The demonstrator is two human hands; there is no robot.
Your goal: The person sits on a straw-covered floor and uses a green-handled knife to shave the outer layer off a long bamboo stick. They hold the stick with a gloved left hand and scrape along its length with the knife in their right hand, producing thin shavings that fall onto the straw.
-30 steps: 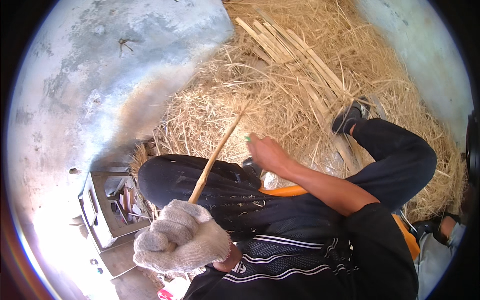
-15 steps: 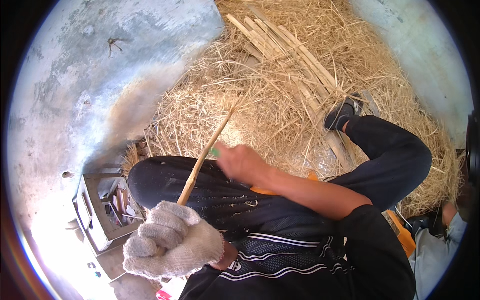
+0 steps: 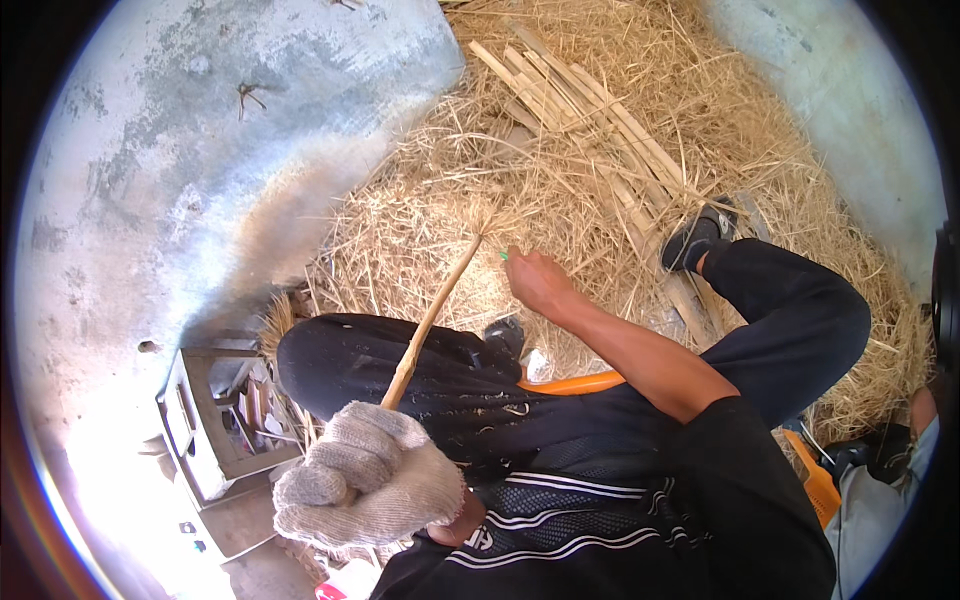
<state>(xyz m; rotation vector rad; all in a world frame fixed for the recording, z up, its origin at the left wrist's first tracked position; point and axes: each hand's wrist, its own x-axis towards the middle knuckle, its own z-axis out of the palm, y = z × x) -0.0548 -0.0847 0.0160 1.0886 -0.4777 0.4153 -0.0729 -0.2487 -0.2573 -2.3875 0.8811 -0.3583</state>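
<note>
My left hand (image 3: 370, 478), in a pale knitted glove, is closed around the lower end of a slender tan wooden stick (image 3: 432, 322). The stick slants up and away over my left thigh, and thin frayed fibres spread at its far tip. To the right of that tip is my bare right hand (image 3: 540, 284), its fingers closed on a small green object (image 3: 504, 256). Only a bit of green shows past the fingers, so its kind is hidden. The right hand appears apart from the stick.
Straw-like shavings (image 3: 560, 200) cover the floor around my legs. Long flat wooden strips (image 3: 600, 110) lie beyond. A wooden frame with scraps (image 3: 230, 465) stands at left, near the plastered wall (image 3: 200, 180). An orange seat edge (image 3: 575, 384) shows beneath me. Another person's sleeve (image 3: 885, 520) is at lower right.
My right hand has moved away and to the right, off the middle of the stick to beyond its tip. The left hand still grips the stick. The whole view has shifted slightly.
</note>
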